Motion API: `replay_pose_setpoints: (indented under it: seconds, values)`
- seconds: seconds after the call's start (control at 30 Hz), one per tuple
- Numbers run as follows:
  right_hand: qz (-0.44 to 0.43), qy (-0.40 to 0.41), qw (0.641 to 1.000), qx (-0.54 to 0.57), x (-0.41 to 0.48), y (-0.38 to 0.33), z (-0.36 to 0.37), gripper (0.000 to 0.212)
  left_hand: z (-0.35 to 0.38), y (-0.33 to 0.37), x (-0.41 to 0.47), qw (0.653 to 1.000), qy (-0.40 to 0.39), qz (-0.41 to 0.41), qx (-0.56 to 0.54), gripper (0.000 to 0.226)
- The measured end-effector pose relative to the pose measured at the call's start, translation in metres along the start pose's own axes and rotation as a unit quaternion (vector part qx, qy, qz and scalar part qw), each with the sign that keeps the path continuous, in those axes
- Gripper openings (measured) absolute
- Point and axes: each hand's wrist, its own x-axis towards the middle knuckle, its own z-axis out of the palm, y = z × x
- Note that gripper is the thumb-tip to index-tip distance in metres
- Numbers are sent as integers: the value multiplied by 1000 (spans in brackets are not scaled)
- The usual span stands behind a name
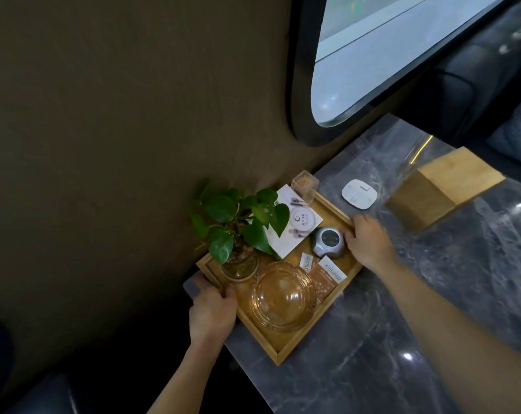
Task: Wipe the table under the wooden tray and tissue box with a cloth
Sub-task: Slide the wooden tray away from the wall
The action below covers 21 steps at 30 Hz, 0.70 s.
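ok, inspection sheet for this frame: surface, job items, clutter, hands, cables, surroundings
Surface: grey marble table, glossy.
Job's things: wooden tray against the wall; wooden tissue box apart, further back; no cloth seen.
Clutter: in the tray, potted plant, glass ashtray, card, round grey device, sachets; white pad on the table.
Hands: left hand and right hand grip opposite tray edges.
Cables: nothing seen.
Surroundings: dark wall, window.

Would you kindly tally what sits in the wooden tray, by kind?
Green potted plant: 1
Amber glass ashtray: 1
White printed card: 1
Silver round gadget: 1
Clear square glass holder: 1
Brown paper sachets: 2
Total: 7
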Motion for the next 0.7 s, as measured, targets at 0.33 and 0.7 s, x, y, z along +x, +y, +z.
replay_pose_setpoints:
  seconds: [0.33, 0.7]
  values:
    - [-63, 35, 997, -23, 25, -8, 7, 29, 12, 7, -14, 995, 20, 58, 80, 44]
    - [-144, 30, 987, -64, 14, 7, -2, 29, 1, 10, -13, 991, 4, 78, 108, 38]
